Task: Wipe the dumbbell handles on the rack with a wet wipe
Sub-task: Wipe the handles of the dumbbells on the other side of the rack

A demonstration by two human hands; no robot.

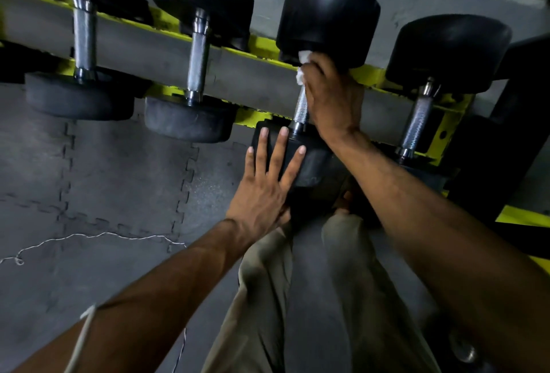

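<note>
Gym floor of grey interlocking mats (119, 182), person standing right at the rack, khaki trousers (268, 283) at bottom of view. Nearest, left hand (262, 191) lies flat on the near rubber head (315, 161) of the third dumbbell, fingers (279, 149) straight and spread, gripping nothing; likely bracing so the dumbbell doesn't roll. Just beyond, right hand (333, 98) is curled round that dumbbell's knurled handle (301, 106), clamping the white wet wipe (303, 58) against the metal at the far end, touching the far head (327, 15). Wrap grip probably gets the whole circumference in one pass. Dumbbell sits across the yellow-and-grey rack (148, 45). Neighbouring handles, two to the left (198, 57) and one to the right (418, 122), lie bare.
</note>
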